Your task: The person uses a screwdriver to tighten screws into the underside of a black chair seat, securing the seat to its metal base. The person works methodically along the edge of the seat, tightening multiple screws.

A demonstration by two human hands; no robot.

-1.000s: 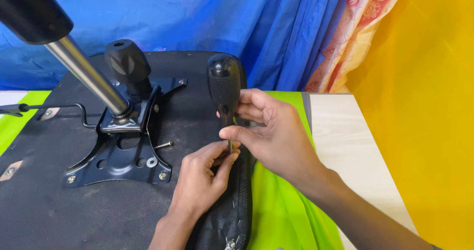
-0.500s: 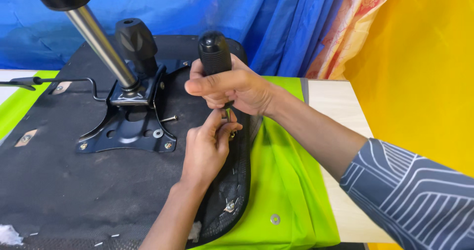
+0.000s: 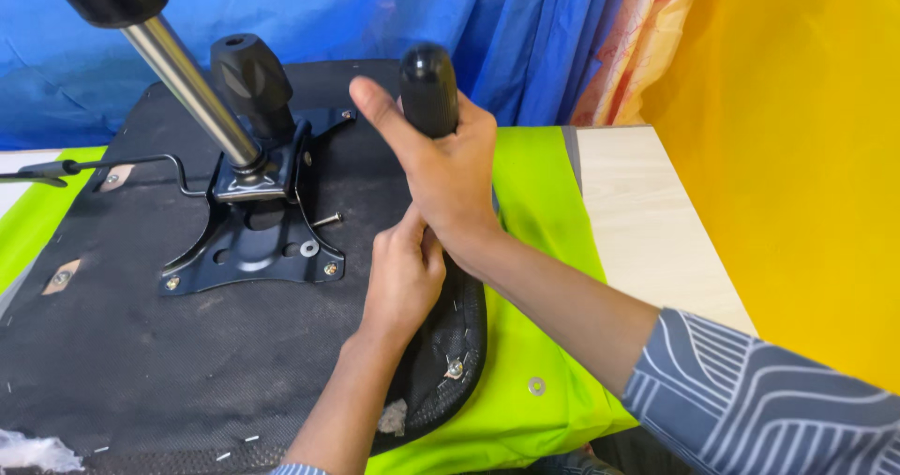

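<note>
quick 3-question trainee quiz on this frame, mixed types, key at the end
1. True or false: the right hand grips the black screwdriver handle.
2. Where does the loose screw lie? A) on the pale tabletop B) on the black metal bracket C) on the green cloth
3. Which hand sits lower, at the seat's edge, with its fingers near the tool's tip?

Key: 1 true; 2 B; 3 the left hand
</note>
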